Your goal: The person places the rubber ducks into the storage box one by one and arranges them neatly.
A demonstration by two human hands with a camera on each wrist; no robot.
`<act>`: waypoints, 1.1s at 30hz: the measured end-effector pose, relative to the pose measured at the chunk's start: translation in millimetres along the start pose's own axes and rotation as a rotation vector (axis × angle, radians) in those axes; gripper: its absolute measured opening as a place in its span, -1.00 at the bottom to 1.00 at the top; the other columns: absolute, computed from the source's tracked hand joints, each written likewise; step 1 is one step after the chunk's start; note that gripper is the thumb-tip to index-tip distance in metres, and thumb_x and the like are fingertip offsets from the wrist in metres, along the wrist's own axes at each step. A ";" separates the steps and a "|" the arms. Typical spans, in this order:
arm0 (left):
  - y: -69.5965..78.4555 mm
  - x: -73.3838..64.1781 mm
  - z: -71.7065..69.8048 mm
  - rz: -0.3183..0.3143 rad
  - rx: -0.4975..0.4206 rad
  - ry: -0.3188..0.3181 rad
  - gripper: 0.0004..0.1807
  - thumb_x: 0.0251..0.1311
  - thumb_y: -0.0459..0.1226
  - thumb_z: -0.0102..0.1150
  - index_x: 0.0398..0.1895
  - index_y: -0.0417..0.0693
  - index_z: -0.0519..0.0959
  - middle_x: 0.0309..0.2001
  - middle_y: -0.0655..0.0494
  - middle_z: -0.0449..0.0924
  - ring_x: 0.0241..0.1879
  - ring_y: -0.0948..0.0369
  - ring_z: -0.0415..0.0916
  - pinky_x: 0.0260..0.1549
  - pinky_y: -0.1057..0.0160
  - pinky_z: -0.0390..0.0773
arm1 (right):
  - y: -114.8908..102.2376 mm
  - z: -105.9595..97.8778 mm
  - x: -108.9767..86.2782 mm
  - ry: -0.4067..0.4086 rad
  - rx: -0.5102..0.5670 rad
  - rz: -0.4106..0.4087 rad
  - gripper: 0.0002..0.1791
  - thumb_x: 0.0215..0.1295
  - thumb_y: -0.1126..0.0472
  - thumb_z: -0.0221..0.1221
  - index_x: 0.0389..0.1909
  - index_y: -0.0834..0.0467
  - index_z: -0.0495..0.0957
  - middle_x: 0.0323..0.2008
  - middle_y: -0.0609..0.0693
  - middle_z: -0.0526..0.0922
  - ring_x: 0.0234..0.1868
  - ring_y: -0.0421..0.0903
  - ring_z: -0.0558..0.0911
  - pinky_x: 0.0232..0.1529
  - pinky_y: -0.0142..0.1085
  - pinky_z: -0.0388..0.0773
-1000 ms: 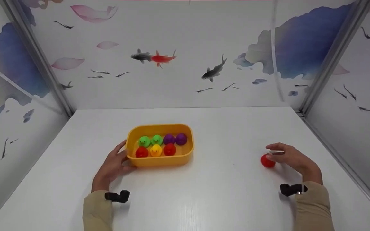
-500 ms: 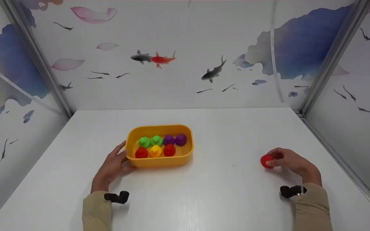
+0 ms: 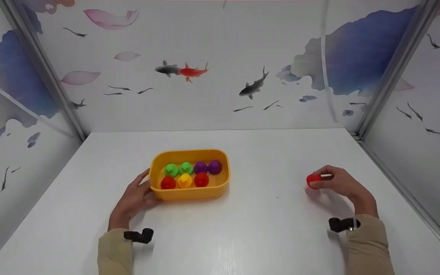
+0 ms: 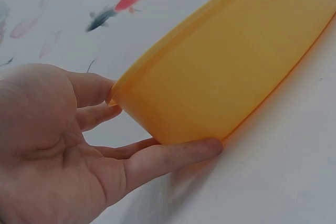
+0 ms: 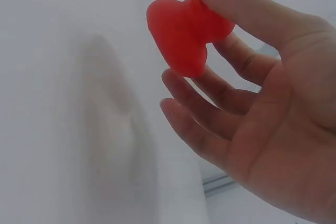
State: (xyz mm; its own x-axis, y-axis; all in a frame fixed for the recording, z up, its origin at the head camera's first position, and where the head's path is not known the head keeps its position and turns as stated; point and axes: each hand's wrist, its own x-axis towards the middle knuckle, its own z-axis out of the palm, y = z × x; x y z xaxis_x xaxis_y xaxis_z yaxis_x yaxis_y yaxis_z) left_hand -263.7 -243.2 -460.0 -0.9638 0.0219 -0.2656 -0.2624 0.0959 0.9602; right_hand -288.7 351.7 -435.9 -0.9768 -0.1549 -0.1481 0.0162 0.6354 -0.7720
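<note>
My right hand [image 3: 344,185] pinches a red toy duck [image 3: 313,181] between thumb and fingers, just over the right side of the table. In the right wrist view the duck [image 5: 181,38] shows its rounded body, partly covered by the thumb. At the left, my left hand [image 3: 134,196] holds the left end of a yellow plastic bin [image 3: 189,194]. Its thumb [image 4: 176,156] lies along the bin's front wall, with fingers at the end wall and rim. Inside are two green ducks [image 3: 178,169], two purple ducks [image 3: 207,167], a yellow duck [image 3: 185,181] and two red ducks [image 3: 201,179].
The white table [image 3: 250,229] stretches between the hands. A white back panel [image 3: 220,103] with painted fish stands behind it, and side panels with metal posts [image 3: 390,72] close in left and right.
The right hand has closed its fingers on the red duck, then lifted it and shifted slightly left. The left hand and the bin have stayed in place.
</note>
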 end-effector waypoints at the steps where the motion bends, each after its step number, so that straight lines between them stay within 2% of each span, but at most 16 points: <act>1: -0.5 0.1 0.0 -0.003 -0.004 -0.002 -0.33 0.58 -0.04 -0.22 0.64 0.32 -0.17 0.57 -0.19 0.08 0.49 -0.12 0.22 0.20 0.03 0.58 | -4.1 0.4 -0.9 0.007 0.001 -0.006 -0.38 0.21 -0.06 0.37 0.16 0.20 0.47 0.24 0.25 0.49 0.19 0.11 0.51 0.14 -0.09 0.53; 8: -0.5 0.1 0.6 -0.005 -0.015 0.001 -0.34 0.58 -0.04 -0.23 0.63 0.34 -0.17 0.57 -0.19 0.07 0.50 -0.11 0.21 0.19 0.03 0.59 | -31.1 7.3 0.7 0.056 0.015 -0.023 -0.31 0.21 -0.13 0.36 0.24 0.16 0.43 0.29 0.26 0.45 0.26 0.20 0.46 0.20 0.06 0.52; 14: -2.4 -1.4 1.5 0.013 -0.001 0.012 -0.35 0.59 -0.07 -0.25 0.63 0.33 -0.15 0.56 -0.18 0.12 0.46 -0.11 0.28 0.15 0.04 0.62 | -53.3 16.1 3.0 0.073 0.029 -0.081 -0.33 0.22 -0.11 0.36 0.23 0.18 0.45 0.27 0.24 0.48 0.29 0.21 0.49 0.17 -0.01 0.55; 19: -0.9 -1.6 1.2 0.012 0.003 0.004 -0.34 0.59 -0.06 -0.24 0.63 0.33 -0.16 0.58 -0.16 0.07 0.48 -0.11 0.25 0.18 0.04 0.60 | -77.6 25.3 3.8 0.081 0.042 -0.093 -0.35 0.22 -0.11 0.36 0.22 0.15 0.46 0.29 0.22 0.46 0.31 0.22 0.48 0.17 -0.02 0.58; 26: 0.5 -1.2 -1.5 -0.002 0.006 0.010 -0.33 0.59 -0.05 -0.24 0.63 0.34 -0.18 0.58 -0.14 0.06 0.48 -0.10 0.24 0.19 0.05 0.59 | -119.6 52.7 15.2 0.056 0.071 -0.143 -0.34 0.23 -0.10 0.36 0.25 0.15 0.46 0.25 0.20 0.51 0.25 0.18 0.54 0.22 0.00 0.60; 33: -1.8 0.1 1.2 -0.009 -0.002 0.004 -0.33 0.58 -0.07 -0.23 0.64 0.33 -0.17 0.58 -0.12 0.07 0.47 -0.09 0.25 0.19 0.06 0.59 | -163.0 78.6 30.3 0.015 0.053 -0.130 -0.45 0.22 -0.03 0.38 0.17 0.10 0.53 0.17 0.14 0.57 0.17 0.11 0.61 0.26 0.00 0.60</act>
State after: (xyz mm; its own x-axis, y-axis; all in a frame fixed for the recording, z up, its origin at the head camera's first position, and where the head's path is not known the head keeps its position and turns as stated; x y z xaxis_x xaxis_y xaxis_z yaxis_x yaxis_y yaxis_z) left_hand -263.2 -242.2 -461.9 -0.9617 0.0175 -0.2737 -0.2709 0.0942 0.9580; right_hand -304.2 184.0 -363.1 -0.9745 -0.2217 -0.0351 -0.1002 0.5695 -0.8158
